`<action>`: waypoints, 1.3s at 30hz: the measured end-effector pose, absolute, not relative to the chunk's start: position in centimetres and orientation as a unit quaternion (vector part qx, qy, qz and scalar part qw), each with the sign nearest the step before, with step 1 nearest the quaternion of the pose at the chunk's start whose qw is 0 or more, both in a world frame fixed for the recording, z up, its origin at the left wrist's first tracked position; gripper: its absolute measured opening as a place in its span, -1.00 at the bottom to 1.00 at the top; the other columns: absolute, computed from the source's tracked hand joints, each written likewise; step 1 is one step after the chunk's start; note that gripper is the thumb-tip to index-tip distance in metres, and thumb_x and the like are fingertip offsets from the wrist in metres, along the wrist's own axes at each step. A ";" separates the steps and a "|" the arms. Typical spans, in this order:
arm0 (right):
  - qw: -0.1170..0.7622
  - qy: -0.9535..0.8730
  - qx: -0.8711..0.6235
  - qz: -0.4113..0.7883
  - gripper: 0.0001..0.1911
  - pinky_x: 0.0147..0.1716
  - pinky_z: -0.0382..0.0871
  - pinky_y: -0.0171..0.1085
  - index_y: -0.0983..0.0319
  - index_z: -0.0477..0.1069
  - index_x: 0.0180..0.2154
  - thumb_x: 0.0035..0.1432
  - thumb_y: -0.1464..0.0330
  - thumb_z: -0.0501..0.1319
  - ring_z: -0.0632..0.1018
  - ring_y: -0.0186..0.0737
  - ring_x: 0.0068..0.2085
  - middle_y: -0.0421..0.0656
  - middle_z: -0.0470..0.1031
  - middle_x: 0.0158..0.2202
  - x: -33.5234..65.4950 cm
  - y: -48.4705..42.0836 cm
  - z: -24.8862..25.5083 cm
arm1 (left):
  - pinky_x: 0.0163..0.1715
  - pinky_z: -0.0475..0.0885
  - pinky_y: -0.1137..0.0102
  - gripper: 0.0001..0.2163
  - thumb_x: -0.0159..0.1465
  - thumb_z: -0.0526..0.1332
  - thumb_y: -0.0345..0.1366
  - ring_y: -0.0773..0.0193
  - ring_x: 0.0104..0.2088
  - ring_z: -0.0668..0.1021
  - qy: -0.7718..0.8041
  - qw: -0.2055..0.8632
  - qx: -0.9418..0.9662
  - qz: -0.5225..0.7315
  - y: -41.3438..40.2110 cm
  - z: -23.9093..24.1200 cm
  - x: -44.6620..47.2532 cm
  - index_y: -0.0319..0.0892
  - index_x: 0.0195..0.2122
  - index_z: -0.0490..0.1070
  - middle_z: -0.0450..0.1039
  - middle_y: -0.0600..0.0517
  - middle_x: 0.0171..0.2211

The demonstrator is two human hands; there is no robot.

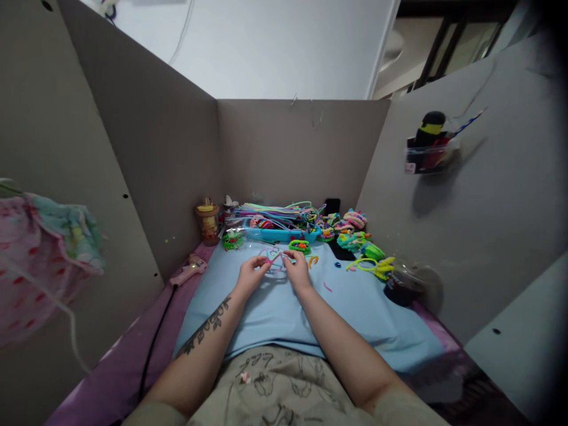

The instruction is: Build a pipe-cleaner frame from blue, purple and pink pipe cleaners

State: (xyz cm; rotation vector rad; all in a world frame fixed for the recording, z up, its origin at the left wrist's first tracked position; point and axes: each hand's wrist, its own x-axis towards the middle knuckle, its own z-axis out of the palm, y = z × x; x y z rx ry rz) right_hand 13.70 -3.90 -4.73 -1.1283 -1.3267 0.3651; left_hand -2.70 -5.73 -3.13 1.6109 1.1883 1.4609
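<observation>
My left hand (251, 273) and my right hand (296, 267) meet over a light blue cloth (355, 307) in the middle of the desk. Both pinch a thin pink and lilac pipe cleaner (274, 258) that is bent into loops between them. My left forearm bears a dark tattoo. Just beyond my right hand lies a green ring-shaped craft piece (300, 245), and a small orange bent piece (313, 260) lies to its right.
A blue tray (284, 235) of coloured pipe cleaners stands at the back, with finished craft pieces (355, 231) heaped to its right. A pink glue gun (189, 270) lies left. A brown jar (207, 222) stands back left. Grey partition walls enclose the desk.
</observation>
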 end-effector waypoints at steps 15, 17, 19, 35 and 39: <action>0.636 -0.578 -0.490 0.144 -0.85 -0.28 0.32 -0.20 0.22 0.42 -0.43 0.04 0.35 0.09 0.40 -0.16 -0.33 -0.14 0.40 -0.42 13.7 -4.1 -4.6 | -0.35 0.43 0.38 -0.74 0.04 0.31 -0.22 0.23 -0.40 0.55 0.431 0.333 0.629 0.555 -5.3 -3.8 -2.7 -0.26 -0.28 0.49 0.54 -0.02 -0.43; 0.641 -0.589 -0.471 0.140 -0.86 -0.23 0.31 -0.19 0.22 0.41 -0.40 0.06 0.37 0.08 0.41 -0.16 -0.29 -0.12 0.39 -0.37 13.6 -4.9 -3.9 | -0.34 0.43 0.37 -0.77 0.04 0.29 -0.25 0.22 -0.39 0.55 0.436 0.321 0.635 0.552 -5.4 -3.8 -2.7 -0.25 -0.30 0.49 0.54 -0.02 -0.42; 0.639 -0.609 -0.446 0.149 -0.87 -0.21 0.31 -0.20 0.20 0.41 -0.38 0.06 0.38 0.09 0.42 -0.16 -0.27 -0.12 0.39 -0.35 13.3 -5.6 -3.4 | -0.32 0.43 0.36 -0.80 0.04 0.28 -0.28 0.21 -0.38 0.55 0.441 0.309 0.639 0.549 -5.4 -3.8 -2.8 -0.24 -0.31 0.49 0.54 -0.02 -0.40; 0.603 -0.625 -0.440 0.229 -0.90 -0.31 0.33 -0.26 0.22 0.44 -0.48 -0.03 0.35 0.17 0.45 -0.15 -0.25 -0.15 0.42 -0.37 13.1 -4.3 -4.6 | -0.20 0.41 0.31 -0.82 0.11 0.22 -0.29 0.19 -0.29 0.56 0.443 0.244 0.670 0.543 -5.8 -3.4 -2.9 -0.18 -0.27 0.49 0.57 -0.02 -0.33; 0.608 -0.614 -0.459 0.206 -0.90 -0.29 0.34 -0.24 0.21 0.44 -0.48 -0.03 0.38 0.15 0.42 -0.13 -0.19 -0.12 0.33 -0.29 12.8 -4.3 -4.6 | -0.21 0.42 0.32 -0.83 0.10 0.23 -0.30 0.19 -0.31 0.57 0.437 0.236 0.676 0.545 -5.9 -3.2 -2.8 -0.16 -0.28 0.50 0.58 0.00 -0.34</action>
